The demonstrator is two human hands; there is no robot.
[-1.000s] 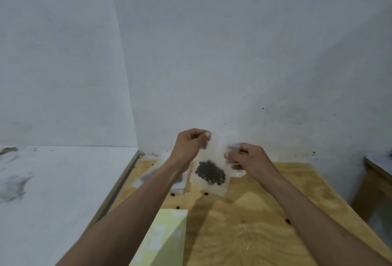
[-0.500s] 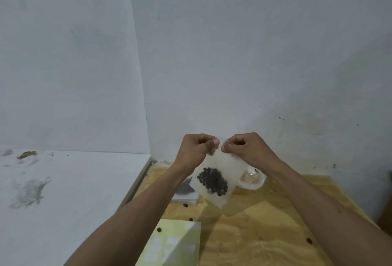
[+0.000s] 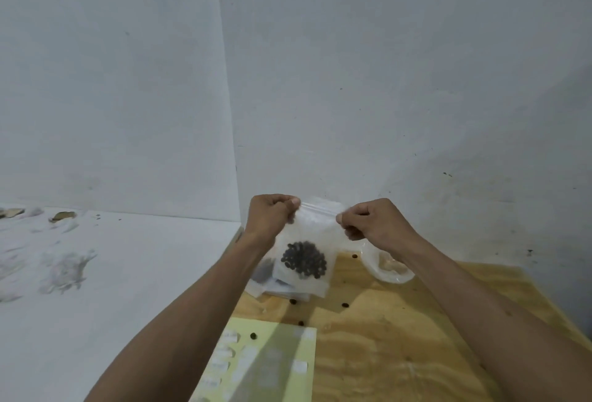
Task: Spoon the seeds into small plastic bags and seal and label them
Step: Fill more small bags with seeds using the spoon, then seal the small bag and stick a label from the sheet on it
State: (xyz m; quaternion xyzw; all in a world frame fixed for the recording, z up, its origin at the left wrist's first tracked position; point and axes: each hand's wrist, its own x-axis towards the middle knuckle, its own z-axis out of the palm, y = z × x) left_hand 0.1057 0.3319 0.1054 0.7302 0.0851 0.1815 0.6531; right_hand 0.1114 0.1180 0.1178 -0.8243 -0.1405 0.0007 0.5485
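Observation:
A small clear plastic bag (image 3: 312, 228) hangs in the air above the wooden table (image 3: 400, 337), with a dark clump of seeds (image 3: 304, 260) in its lower part. My left hand (image 3: 272, 219) pinches the bag's top left corner. At the top right corner my right hand (image 3: 368, 222) pinches it too, and the zip strip is stretched between them. Under the bag lies a stack of other small bags (image 3: 278, 286). A yellow label sheet (image 3: 266, 366) with white stickers lies at the near edge.
A white bowl (image 3: 389, 268) stands on the table behind my right forearm. Several loose seeds (image 3: 344, 305) are scattered on the wood and one on the label sheet. A white surface (image 3: 112, 273) lies to the left, white walls behind.
My hands have slid apart along the bag's top edge, from nearly touching to the two corners. The bag now hangs straighter.

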